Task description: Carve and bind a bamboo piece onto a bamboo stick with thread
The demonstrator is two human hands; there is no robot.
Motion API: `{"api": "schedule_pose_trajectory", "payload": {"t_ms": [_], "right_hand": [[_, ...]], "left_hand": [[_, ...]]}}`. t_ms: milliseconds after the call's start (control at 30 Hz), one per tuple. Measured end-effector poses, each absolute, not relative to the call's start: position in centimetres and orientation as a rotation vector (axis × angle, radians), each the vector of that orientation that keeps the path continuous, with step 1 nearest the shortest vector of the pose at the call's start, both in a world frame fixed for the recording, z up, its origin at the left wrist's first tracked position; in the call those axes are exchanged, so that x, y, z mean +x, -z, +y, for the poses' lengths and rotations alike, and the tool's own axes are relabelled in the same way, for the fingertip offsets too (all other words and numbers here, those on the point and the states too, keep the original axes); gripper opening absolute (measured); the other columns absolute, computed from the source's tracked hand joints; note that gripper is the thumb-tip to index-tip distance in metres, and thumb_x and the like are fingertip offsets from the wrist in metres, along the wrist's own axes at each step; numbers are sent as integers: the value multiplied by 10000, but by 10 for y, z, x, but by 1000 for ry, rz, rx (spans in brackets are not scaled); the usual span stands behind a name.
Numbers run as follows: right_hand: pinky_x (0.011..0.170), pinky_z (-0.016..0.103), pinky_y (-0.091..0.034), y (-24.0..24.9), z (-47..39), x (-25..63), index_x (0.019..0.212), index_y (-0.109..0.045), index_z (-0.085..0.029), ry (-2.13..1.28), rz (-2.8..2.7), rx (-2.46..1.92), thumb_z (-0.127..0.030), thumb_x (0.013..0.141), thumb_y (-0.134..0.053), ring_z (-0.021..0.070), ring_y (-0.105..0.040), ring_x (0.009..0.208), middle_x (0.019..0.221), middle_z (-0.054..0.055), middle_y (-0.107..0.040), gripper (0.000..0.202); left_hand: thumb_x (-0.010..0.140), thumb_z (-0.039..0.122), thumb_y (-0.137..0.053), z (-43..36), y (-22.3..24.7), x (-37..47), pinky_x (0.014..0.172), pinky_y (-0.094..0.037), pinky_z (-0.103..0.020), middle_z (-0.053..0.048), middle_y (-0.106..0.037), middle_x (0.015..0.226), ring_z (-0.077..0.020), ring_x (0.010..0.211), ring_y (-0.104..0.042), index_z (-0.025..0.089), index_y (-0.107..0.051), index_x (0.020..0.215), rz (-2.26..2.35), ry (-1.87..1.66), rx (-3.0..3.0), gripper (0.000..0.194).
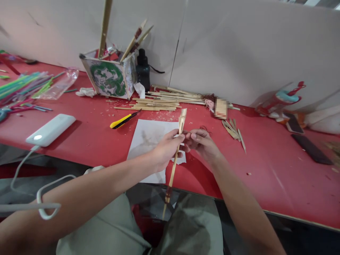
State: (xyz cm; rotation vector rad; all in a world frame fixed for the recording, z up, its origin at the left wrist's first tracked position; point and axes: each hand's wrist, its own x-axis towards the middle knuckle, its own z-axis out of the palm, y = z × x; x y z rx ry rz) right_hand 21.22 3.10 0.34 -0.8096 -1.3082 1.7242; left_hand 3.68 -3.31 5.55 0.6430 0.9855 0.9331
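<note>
My left hand point(168, 147) is closed around a pale bamboo stick point(173, 170), gripping it below its wider, split top end. The stick slants down over the table's front edge, and dark red thread is wound round it near the lower end. Close beside it, my right hand point(202, 143) has thumb and fingers pinched together at the stick; what they hold is too small to make out. Beneath both hands lies a white sheet of paper point(143, 136) with a torn edge. Some loose dark red thread point(205, 130) shows just behind my right hand.
Behind the paper are a yellow utility knife point(120, 121) and several thin bamboo sticks point(159, 103). A dragon-print box point(108, 79) and black bottle point(143, 71) stand near the wall. A white power bank point(51, 130) lies left; a dark phone-like slab point(311, 148) lies right.
</note>
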Motion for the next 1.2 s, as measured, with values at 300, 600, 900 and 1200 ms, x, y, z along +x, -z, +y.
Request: {"api": "schedule_pose_trajectory", "payload": {"t_ms": [300, 600, 900, 1200], "right_hand": [[494, 256, -233, 6, 35, 208, 706, -754, -194, -1523, -1388, -850, -452, 789, -851, 63, -296, 475, 509, -63, -422, 288], [504, 262, -267, 3, 33, 207, 710, -771, -204, -1432, -1471, -900, -482, 765, -864, 80, -367, 491, 518, -47, -480, 299], [497, 254, -287, 8, 34, 209, 757, -798, -219, -1440, -1465, -859, -492, 775, -862, 76, -400, 492, 549, -36, -551, 281], [483, 247, -278, 4, 32, 207, 778, -791, -220, -1449, -1470, -843, -469, 802, -847, 69, -359, 494, 572, -40, -553, 257]], "left_hand": [[942, 112, -498, -26, -47, 38, 646, -405, -232, -43, -607, 896, -91, 707, -514, 156, -699, 927, 1036, -989, 683, 206], [1048, 284, -488, -29, -48, 39, 752, -491, -273, -14, -536, 762, -108, 719, -539, 157, -644, 886, 1003, -1064, 663, 259], [984, 181, -560, -28, -54, 35, 559, -366, -214, -6, -533, 691, -69, 616, -497, 122, -643, 802, 960, -1150, 640, 209], [941, 149, -642, -31, -55, 32, 555, -386, -198, -11, -629, 726, -73, 626, -605, 152, -563, 833, 904, -1141, 536, 133]]}}
